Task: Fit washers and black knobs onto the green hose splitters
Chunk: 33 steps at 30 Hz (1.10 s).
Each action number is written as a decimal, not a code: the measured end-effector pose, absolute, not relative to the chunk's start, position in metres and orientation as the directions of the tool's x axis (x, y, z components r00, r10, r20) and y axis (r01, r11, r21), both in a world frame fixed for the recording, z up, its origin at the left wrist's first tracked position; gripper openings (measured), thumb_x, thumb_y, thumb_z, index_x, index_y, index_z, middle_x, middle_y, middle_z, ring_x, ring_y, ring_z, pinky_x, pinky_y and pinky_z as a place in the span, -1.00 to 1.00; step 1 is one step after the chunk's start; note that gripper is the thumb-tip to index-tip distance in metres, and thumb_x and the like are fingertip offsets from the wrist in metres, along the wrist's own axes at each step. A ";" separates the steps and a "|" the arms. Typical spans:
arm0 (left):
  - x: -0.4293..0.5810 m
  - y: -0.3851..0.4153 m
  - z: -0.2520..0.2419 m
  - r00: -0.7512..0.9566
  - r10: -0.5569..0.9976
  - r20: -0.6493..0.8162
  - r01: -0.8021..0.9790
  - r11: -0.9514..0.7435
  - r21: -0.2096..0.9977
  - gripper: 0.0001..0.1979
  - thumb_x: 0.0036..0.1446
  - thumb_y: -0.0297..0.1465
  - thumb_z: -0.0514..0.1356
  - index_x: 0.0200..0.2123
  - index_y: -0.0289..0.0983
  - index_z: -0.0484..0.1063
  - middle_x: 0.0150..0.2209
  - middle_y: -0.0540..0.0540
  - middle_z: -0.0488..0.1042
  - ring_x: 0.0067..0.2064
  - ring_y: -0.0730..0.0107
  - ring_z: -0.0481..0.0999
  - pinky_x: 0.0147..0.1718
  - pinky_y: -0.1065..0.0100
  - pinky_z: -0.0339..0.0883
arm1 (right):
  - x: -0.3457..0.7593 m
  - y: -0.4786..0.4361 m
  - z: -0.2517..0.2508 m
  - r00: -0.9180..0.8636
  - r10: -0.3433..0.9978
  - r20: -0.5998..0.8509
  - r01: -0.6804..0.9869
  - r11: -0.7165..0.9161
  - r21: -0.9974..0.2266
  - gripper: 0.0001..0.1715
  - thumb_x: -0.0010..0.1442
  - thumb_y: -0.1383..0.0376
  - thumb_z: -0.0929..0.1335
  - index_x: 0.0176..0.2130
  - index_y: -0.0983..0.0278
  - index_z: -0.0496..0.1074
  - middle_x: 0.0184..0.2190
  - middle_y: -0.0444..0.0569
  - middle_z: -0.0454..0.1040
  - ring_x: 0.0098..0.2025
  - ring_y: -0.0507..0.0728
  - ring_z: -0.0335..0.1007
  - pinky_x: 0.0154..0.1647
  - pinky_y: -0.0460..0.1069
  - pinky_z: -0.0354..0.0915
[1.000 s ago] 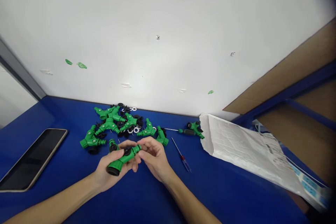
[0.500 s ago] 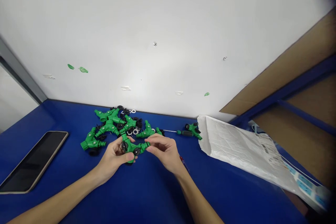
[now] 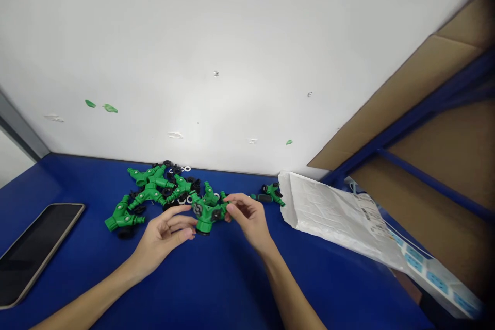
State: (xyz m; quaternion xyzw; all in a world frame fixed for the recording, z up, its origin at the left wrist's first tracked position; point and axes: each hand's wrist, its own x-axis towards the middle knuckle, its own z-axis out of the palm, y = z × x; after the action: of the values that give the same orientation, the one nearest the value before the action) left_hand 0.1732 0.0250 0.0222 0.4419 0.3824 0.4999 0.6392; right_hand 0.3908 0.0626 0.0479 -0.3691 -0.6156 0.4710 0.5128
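A green Y-shaped hose splitter [image 3: 204,224] with two black valve knobs is raised just above the blue table. My right hand [image 3: 249,219] pinches the end of its right branch between thumb and fingers. At the splitter's left side, my left hand [image 3: 166,232] is open, thumb and fingers apart; its fingertips come close to the body, and I cannot tell whether they touch. Behind and to the left lie several more green splitters [image 3: 120,216], with black caps and white ring washers [image 3: 187,168] among them.
A phone [image 3: 34,247] lies at the left. Towards the back right are a screwdriver [image 3: 264,198], another green splitter [image 3: 275,193] and a white mailing bag [image 3: 328,216]. A white wall [image 3: 216,20] rises behind the table; cardboard [image 3: 386,98] and a blue frame stand at right.
My left hand has loosened from the splitter and drawn slightly left. The splitter has turned in my right hand, its wide end now facing me. The whole view has shifted a little.
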 end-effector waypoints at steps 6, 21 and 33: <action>0.174 0.022 0.022 0.221 0.975 -0.040 -0.244 0.095 0.965 -0.63 0.02 -0.31 0.35 -0.10 -0.27 0.42 -0.29 -0.15 0.59 -0.25 0.24 0.55 -0.26 0.24 0.48 | 0.452 0.086 0.047 0.112 0.934 0.340 0.254 0.303 -0.918 -0.61 0.12 0.02 0.40 -0.24 0.29 0.45 -0.56 -0.09 0.45 -0.50 0.08 0.39 -0.43 -0.02 0.36; 0.177 0.024 0.021 0.211 0.975 -0.063 -0.201 0.106 0.974 -0.70 -0.06 -0.28 0.38 -0.25 -0.26 0.46 -0.39 -0.09 0.56 -0.33 0.28 0.51 -0.38 0.31 0.46 | 0.523 0.130 0.028 0.256 0.892 0.373 0.696 0.098 -0.712 -0.39 0.05 -0.11 0.34 -0.24 0.37 0.53 -0.53 0.03 0.51 -0.50 0.15 0.38 -0.40 0.04 0.29; 0.177 0.023 0.015 0.230 0.970 -0.072 -0.141 0.107 0.984 -0.73 -0.02 -0.27 0.35 -0.25 -0.25 0.46 -0.39 -0.09 0.54 -0.33 0.30 0.48 -0.38 0.34 0.43 | 0.519 0.128 0.021 0.197 0.896 0.399 0.833 0.061 -0.549 -0.50 0.16 0.00 0.28 -0.29 0.36 0.55 -0.49 0.07 0.53 -0.46 0.19 0.40 -0.34 0.06 0.26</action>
State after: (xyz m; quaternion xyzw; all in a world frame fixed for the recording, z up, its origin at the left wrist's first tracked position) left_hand 0.1767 0.0232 0.0146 0.4906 0.4228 0.4539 0.6120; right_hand 0.5190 0.1275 0.0214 -0.6839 -0.6321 0.0430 0.3619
